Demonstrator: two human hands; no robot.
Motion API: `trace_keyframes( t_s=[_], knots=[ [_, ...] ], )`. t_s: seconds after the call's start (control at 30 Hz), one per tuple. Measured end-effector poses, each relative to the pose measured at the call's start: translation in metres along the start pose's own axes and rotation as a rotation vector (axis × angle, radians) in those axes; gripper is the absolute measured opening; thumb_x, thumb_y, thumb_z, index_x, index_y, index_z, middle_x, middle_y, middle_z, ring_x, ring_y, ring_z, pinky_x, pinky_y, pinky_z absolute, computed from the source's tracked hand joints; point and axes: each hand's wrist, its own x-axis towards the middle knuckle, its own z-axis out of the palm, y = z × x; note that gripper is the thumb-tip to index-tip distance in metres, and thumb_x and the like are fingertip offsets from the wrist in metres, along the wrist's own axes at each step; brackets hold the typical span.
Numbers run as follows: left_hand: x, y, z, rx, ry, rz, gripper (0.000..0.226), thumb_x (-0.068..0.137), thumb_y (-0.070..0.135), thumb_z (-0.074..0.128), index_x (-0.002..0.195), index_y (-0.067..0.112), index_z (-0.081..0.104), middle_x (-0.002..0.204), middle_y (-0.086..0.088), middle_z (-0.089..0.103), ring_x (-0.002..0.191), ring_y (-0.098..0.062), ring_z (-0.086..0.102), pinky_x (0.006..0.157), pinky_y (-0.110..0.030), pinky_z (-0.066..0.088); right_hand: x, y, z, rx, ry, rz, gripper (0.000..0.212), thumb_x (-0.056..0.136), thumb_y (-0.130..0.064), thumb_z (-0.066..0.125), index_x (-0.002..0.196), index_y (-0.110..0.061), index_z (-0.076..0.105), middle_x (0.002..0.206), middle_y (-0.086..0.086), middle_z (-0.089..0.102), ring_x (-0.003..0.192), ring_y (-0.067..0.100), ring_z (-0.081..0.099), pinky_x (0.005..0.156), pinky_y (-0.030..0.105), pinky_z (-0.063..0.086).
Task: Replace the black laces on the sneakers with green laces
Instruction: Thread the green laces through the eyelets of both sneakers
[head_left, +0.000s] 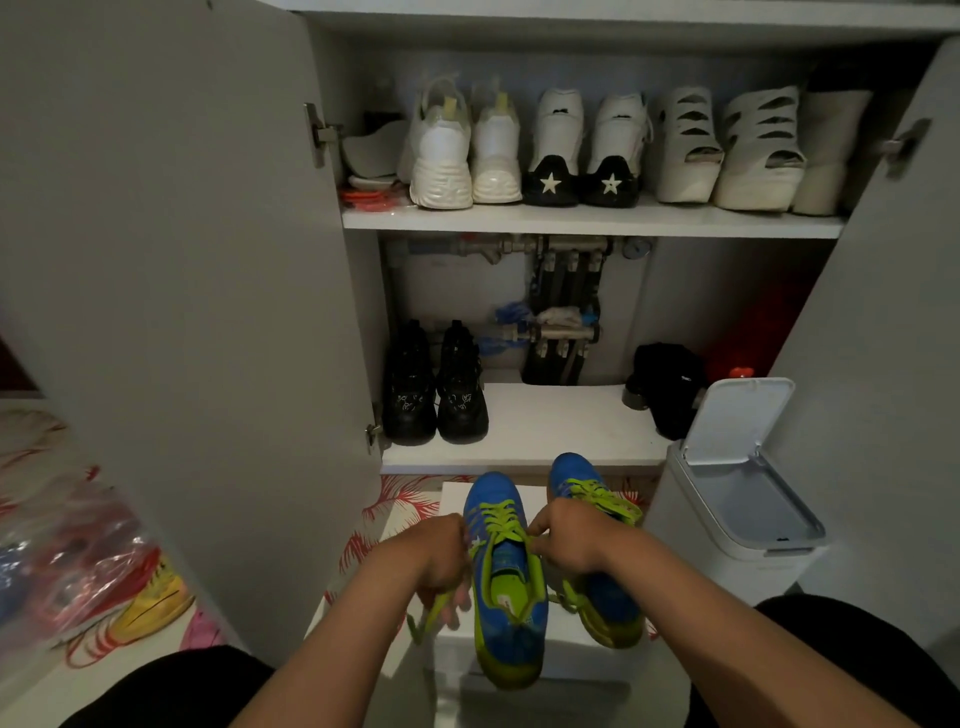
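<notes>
A person sits before an open shoe cabinet with a pair of blue sneakers in front of the knees, the relacing apparently close to finished.

At far left, bagged shoes (78, 566) and a yellow shoe (156, 605) lie on a floral mat (400, 506) beside the open left cabinet door (182, 312). Nearer the centre, the left hand (441, 558) has its fingers curled round the loose end of a green lace (434, 616), which trails down below the fist. Just right of it is the near sneaker (511, 618), green lacing crossed up its tongue. The right hand (563, 540) pinches the same lace at the top eyelets, fingers bent close together. Behind that hand sits the second sneaker (610, 605), already threaded in green.

No black lace shows anywhere, so the swap looks done on both shoes; what seems left is drawing the near sneaker's lace snug and tying it, and whether the second is tied cannot be told.

The sneakers are over a white box-like surface (566, 654); whether they rest on it or are held up is unclear. In the far cabinet, white shoes line the upper shelf (571, 221), black boots (436, 389) stand on the lower one left of exposed pipework (561, 312), and a white bin (737, 499) stands at right with its lid raised.
</notes>
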Motion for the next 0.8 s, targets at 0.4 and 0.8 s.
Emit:
trace_keyframes(
  t_s=[0.4, 0.8],
  knots=[
    [0.037, -0.006, 0.017, -0.194, 0.307, 0.147, 0.017, 0.090, 0.016, 0.061, 0.090, 0.010, 0.077, 0.095, -0.007, 0.074, 0.088, -0.022, 0.068, 0.080, -0.036, 0.057, 0.017, -0.004, 0.008, 0.040, 0.209, 0.007, 0.038, 0.091, -0.015, 0.053, 0.053, -0.019, 0.049, 0.072, 0.009, 0.062, 0.075, 0.028, 0.063, 0.065, 0.032, 0.049],
    [0.047, -0.003, 0.028, 0.022, 0.389, 0.256, 0.020, 0.094, 0.021, 0.050, 0.075, 0.017, 0.052, 0.082, -0.008, 0.060, 0.077, -0.026, 0.057, 0.063, -0.032, 0.041, 0.034, 0.003, 0.014, -0.082, 0.164, -0.084, 0.017, 0.090, -0.020, 0.054, 0.075, -0.016, 0.060, 0.085, 0.008, 0.067, 0.081, 0.027, 0.062, 0.068, 0.037, 0.050]
  ],
)
